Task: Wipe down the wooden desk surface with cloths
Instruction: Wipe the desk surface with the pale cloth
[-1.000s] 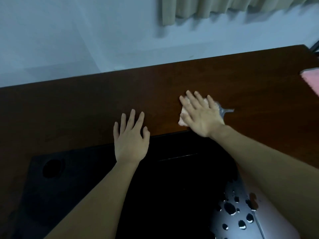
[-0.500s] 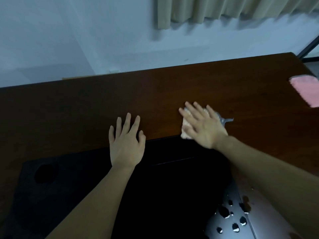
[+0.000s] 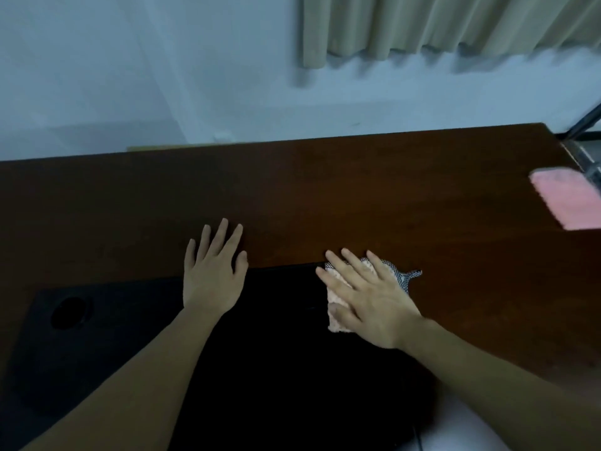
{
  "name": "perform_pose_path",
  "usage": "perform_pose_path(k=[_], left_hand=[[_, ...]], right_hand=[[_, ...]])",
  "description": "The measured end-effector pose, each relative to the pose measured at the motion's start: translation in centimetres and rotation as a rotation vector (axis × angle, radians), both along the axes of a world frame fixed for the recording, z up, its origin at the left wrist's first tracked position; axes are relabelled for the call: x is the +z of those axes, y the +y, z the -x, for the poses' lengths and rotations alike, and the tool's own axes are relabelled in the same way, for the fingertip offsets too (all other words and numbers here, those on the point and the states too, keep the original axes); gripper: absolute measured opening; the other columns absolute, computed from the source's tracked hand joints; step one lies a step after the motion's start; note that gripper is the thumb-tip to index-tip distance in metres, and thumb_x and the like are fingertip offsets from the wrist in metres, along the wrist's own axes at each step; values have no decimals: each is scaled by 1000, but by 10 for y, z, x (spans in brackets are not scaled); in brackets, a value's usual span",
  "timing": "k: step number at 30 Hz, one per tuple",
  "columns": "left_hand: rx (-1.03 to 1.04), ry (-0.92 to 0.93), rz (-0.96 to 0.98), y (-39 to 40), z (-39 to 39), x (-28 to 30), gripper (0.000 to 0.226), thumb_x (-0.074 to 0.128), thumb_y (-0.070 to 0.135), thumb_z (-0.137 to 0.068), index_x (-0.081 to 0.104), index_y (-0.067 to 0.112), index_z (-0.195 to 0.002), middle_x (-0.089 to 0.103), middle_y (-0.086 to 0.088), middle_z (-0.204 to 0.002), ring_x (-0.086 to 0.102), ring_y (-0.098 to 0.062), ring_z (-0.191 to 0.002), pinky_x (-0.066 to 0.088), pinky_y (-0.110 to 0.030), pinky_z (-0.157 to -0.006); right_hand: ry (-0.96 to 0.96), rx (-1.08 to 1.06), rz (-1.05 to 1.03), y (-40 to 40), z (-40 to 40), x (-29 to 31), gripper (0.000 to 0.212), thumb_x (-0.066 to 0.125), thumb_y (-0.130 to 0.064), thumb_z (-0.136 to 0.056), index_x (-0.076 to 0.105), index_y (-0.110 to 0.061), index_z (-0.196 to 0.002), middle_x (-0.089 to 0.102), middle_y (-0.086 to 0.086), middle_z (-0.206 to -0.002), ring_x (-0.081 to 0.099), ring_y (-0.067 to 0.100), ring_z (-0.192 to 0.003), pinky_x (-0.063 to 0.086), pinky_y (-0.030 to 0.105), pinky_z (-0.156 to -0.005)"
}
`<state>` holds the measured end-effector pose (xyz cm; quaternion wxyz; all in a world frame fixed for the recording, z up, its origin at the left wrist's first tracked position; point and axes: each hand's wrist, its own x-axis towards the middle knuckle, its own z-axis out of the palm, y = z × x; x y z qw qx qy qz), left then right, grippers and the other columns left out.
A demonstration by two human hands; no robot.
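Right hand (image 3: 370,304) flat, fingers straight, pressing cloth (image 3: 338,307) at desk (image 3: 357,196) near edge. Left hand (image 3: 213,275) flat, empty. Unwiped wood lies ahead; pink cloth (image 3: 567,200) far right.

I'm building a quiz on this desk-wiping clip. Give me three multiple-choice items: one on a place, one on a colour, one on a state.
1. Where does the pink cloth lie?
A. far right of the desk
B. under the left hand
C. on the black mat

2. What colour is the desk?
A. white
B. dark brown
C. green

3. How is the right hand?
A. clenched in a fist, empty
B. lifted off the desk
C. flat, fingers straight, pressing a cloth

Answers: 1 A, it sits by the right edge; 2 B, the wood shows dark brown; 3 C, the cloth shows beneath the spread fingers.
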<state>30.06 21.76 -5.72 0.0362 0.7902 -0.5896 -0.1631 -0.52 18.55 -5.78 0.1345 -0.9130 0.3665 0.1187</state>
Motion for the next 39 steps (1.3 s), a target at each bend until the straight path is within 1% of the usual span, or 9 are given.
perform_pose_path(k=[6,10,15,18,20,24,31,34,39], left_hand=[[41,-28,26,2,17,1,56,20,48,-107,12,38,-161,-3,11,-169,-10,-17,-155,-7,-43,-125],[26,14,37,-9,54,4,57,22,48,-107,10,38,-161,-6,13,-168,-13,-15,-155,-9,-43,-125],[46,88,-19,-44,108,11,56,23,46,-108,6,38,-162,-8,9,-169,-14,-18,-155,-7,-47,-126],[52,36,-53,-50,129,4,57,18,48,-108,-2,39,-161,-12,7,-169,-16,-20,-155,-7,-49,-125],[60,-23,-44,-48,133,0,58,15,50,-107,-5,40,-160,-14,7,-169,-17,-21,-155,-6,-49,-125],[64,-6,-32,-48,132,-2,57,17,51,-107,-3,42,-160,-14,10,-168,-17,-18,-154,-7,-48,-125],[79,-24,45,-45,132,-10,57,19,51,-106,3,43,-160,-9,12,-168,-16,-16,-154,-8,-46,-125],[83,-13,48,-45,133,-8,57,21,50,-106,5,42,-160,-8,12,-169,-15,-15,-155,-8,-45,-126],[90,-9,35,-47,134,-4,57,23,50,-106,7,42,-160,-6,11,-169,-12,-16,-155,-4,-47,-126]], right_hand=[[13,-178,96,-102,11,-2,65,-9,-63,-96,-16,-43,-157,-23,-10,-167,-23,14,-153,-11,47,-124],[21,-261,120,-140,4,-5,63,2,-59,-103,-9,-37,-161,-15,-5,-169,-15,17,-155,-8,48,-125],[12,-168,72,-76,24,1,60,0,-54,-105,-17,-34,-159,-21,-4,-167,-21,19,-154,-10,50,-124],[-42,-76,38,-27,55,-1,61,4,-57,-106,-4,-34,-161,-8,-3,-169,-14,20,-155,-6,49,-123],[-33,-35,3,-26,69,-2,62,5,-61,-105,-2,-36,-161,-10,-6,-169,-14,19,-155,-8,49,-122],[-33,-62,31,-79,64,1,59,4,-59,-104,-16,-42,-158,-27,-13,-163,-26,14,-151,-16,46,-122],[10,-216,133,-186,28,-7,62,6,-57,-104,-6,-36,-161,-13,-4,-170,-13,20,-156,-6,52,-125],[10,-188,113,-162,25,-3,62,5,-54,-104,-10,-35,-161,-15,-2,-169,-16,21,-155,-8,52,-124],[-1,33,6,-64,62,8,62,9,-55,-105,-15,-36,-159,-24,-5,-166,-25,20,-152,-12,52,-123]])
